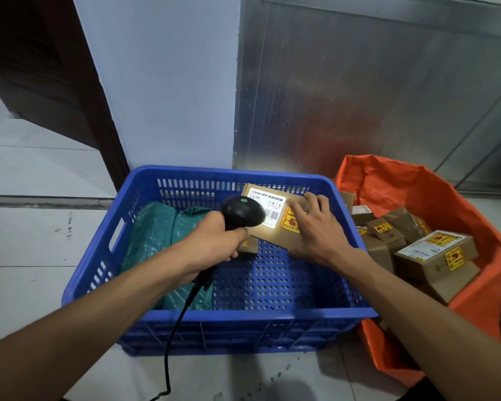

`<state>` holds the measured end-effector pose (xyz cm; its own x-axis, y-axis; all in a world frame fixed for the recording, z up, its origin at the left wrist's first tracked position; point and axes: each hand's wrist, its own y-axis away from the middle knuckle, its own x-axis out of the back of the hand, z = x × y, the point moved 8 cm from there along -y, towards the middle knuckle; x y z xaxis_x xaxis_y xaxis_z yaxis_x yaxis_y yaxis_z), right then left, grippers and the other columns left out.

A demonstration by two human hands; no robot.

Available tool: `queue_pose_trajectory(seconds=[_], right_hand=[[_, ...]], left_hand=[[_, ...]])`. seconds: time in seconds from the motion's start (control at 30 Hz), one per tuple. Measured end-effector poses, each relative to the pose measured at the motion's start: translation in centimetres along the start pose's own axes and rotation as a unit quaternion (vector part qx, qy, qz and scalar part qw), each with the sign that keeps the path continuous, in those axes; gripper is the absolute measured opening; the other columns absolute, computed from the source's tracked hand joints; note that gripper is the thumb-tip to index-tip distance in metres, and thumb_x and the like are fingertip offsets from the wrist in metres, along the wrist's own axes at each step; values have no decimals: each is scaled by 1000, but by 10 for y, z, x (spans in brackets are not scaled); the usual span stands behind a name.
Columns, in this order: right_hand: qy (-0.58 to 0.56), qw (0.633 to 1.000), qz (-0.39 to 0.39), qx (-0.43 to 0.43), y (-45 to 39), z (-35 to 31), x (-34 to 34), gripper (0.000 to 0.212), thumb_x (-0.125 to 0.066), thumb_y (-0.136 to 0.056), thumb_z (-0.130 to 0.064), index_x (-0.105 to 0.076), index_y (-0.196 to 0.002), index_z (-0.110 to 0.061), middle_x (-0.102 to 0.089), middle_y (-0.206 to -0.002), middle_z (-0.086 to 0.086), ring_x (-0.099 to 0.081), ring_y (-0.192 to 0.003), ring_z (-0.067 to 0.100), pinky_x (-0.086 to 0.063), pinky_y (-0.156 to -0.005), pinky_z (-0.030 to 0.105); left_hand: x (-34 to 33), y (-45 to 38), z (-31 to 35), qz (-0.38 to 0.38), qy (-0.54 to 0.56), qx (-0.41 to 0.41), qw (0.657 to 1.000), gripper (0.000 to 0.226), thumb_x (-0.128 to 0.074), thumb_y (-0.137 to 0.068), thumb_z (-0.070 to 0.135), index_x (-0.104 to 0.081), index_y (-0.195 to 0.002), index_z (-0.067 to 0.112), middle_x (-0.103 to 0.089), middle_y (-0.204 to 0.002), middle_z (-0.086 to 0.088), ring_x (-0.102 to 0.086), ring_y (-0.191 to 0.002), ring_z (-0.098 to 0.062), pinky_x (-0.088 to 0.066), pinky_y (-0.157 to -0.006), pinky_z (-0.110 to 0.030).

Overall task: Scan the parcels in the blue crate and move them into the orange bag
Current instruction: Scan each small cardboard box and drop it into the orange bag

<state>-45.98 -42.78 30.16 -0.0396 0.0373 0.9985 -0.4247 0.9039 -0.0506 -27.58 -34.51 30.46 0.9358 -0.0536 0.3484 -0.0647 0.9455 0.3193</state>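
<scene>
Far left, 9 o'clock of the blue crate (145,238): bare floor tiles (26,241) and a dark door (41,68). Inside the crate, left half, at about 8 o'clock from its centre, lay green poly-bag parcels (154,238), unscanned as far as could be judged.

The left hand (214,244) was clenched round the handle of a black barcode scanner (243,212), cable (174,328) trailing down toward 6 o'clock. The scanner head pointed toward 2 o'clock, its light falling on the white label (268,204) of a cardboard box (275,233).

That box was at 1 o'clock in the crate, tilted up against the back wall, long axis running roughly 10-to-4. A smaller brown box (248,247) sat just under it, touching the scanner hand's edge.

The right hand (315,230) was on the box's right end, fingers (298,211) spread flat over the top face, thumb at the lower edge; grasping the box, hold looked loose, more a steadying pinch.

Key relation: the orange bag (475,227) lay at 3 o'clock from the held box, just beside the crate's right wall. Right hand was the nearer one, already on the box, so the transfer would likely be a short lift over the rim, box end-first.

Bag already held several brown parcels (434,253) with yellow stickers. Judged well along, few left in the crate.
</scene>
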Motion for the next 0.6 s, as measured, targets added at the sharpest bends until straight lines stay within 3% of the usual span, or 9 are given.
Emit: queue_pose_trajectory(seconds=[0.33,0.6], right_hand=[[8,1000,-12,-3,1,-2,-3,103,-87,-64,-45,-28,-147,-24,-20,-154,12,-14,-143,33,-40,-109,55],[7,1000,-4,3,0,-1,-4,104,-87,-64,-45,-28,-147,-25,-22,-152,11,-16,-141,32,-39,-109,55]], left_hand=[[-1,2,8,5,-1,-10,1000,11,-57,-96,13,-64,-88,9,-65,-75,-4,-58,-62,-11,-48,-59,-24],[-1,2,7,7,5,0,1000,10,-59,-95,11,-68,-93,5,-66,-76,-5,-59,-62,-11,-49,-61,-25]])
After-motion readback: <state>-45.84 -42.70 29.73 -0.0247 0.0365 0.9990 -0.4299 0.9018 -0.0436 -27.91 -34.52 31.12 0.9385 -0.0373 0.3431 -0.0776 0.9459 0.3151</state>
